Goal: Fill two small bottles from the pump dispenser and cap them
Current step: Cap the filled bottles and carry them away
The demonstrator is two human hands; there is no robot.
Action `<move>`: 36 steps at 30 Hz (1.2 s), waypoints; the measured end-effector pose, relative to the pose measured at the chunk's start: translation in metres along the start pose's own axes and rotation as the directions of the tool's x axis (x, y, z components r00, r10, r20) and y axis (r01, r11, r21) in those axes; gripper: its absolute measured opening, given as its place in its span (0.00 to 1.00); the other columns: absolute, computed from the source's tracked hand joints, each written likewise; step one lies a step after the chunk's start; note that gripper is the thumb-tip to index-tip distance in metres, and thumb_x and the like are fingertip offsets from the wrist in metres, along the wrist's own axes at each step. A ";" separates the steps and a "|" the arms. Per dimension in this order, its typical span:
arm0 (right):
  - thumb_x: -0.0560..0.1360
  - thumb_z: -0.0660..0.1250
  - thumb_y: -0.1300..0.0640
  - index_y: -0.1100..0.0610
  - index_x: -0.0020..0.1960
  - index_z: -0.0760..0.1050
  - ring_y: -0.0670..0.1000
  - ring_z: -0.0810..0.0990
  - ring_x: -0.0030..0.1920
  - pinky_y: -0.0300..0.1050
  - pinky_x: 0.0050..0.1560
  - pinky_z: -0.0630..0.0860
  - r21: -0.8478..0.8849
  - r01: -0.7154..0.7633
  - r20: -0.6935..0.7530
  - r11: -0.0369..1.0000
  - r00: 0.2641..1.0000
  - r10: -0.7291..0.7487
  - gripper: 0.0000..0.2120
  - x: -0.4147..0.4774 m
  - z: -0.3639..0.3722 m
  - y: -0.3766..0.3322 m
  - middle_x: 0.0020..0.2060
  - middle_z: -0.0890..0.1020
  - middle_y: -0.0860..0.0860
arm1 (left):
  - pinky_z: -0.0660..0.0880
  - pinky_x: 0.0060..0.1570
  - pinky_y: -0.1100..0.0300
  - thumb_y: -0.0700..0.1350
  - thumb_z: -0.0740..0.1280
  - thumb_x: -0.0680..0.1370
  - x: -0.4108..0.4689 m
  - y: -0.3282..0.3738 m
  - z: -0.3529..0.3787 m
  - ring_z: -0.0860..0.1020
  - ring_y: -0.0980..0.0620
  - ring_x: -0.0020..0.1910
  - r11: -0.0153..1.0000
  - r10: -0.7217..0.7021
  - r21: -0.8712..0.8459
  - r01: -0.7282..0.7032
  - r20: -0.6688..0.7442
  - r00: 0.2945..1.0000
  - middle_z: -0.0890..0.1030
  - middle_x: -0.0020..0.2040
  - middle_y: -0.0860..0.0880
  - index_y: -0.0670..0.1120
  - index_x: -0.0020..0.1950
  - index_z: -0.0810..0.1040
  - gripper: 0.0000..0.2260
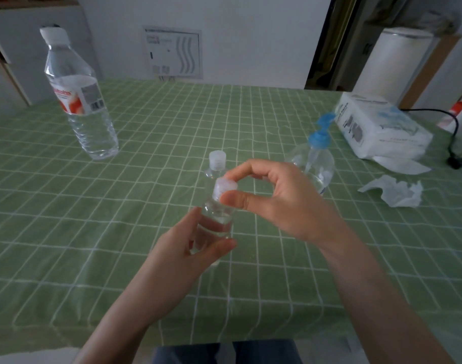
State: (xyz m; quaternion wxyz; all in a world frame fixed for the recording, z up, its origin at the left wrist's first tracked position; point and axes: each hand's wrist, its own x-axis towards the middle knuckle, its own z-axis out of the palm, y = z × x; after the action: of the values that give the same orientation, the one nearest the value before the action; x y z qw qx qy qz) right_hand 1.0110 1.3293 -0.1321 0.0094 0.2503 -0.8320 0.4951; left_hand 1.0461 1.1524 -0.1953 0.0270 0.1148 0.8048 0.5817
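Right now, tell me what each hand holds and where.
The left hand grips the small bottle around its lower body; the right hand pinches the bottle's cap between thumb and forefinger.

Inspection covers two arms and one strip of clothing; nothing more of the person shows.

Arms: the left forearm comes in from seven o'clock and is uncovered along its whole visible length, up to the left hand. The right forearm comes in from five o'clock and is likewise uncovered up to the right hand. Fingers on both hands are slender. The right thumbnail looks short, though blur softens it.

Clothing: at six o'clock are dark blue trousers, possibly denim, with two legs and a pale gap between them. The light is too dim to confirm the weave.
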 end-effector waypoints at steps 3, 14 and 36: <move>0.68 0.68 0.44 0.46 0.51 0.78 0.34 0.76 0.57 0.37 0.66 0.66 -0.015 -0.017 0.054 1.000 0.998 0.018 0.13 0.003 0.003 0.001 0.51 0.82 0.38 | 0.78 0.46 0.47 0.61 0.71 0.66 -0.001 -0.001 -0.002 0.81 0.53 0.42 1.000 -0.010 -0.026 0.010 0.015 1.000 0.83 0.42 0.54 0.58 0.47 0.77 0.14; 0.72 0.69 0.49 0.52 0.55 0.81 0.40 0.78 0.58 0.44 0.65 0.70 0.011 0.024 -0.131 1.000 0.991 -0.023 0.13 0.004 0.019 -0.005 0.54 0.82 0.45 | 0.77 0.40 0.58 0.64 0.66 0.62 -0.004 0.007 0.002 0.80 0.61 0.39 0.997 0.081 0.026 -0.077 -0.174 0.981 0.82 0.42 0.59 0.55 0.45 0.77 0.18; 0.70 0.70 0.45 0.47 0.64 0.66 0.26 0.69 0.46 0.24 0.46 0.67 0.000 -0.161 -0.140 0.987 0.977 0.159 0.26 0.037 0.047 0.051 0.53 0.70 0.35 | 0.78 0.41 0.69 0.47 0.69 0.65 0.042 -0.020 -0.043 0.82 0.58 0.41 0.930 -0.101 -0.364 0.058 -0.101 0.990 0.85 0.40 0.55 0.49 0.48 0.78 0.12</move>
State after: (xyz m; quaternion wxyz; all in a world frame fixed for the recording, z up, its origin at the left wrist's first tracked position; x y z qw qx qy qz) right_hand 0.9679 1.2949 -0.1882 0.0290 0.1472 -0.8495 0.5058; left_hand 0.9945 1.1159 -0.1963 0.0235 0.0406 0.6889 0.7234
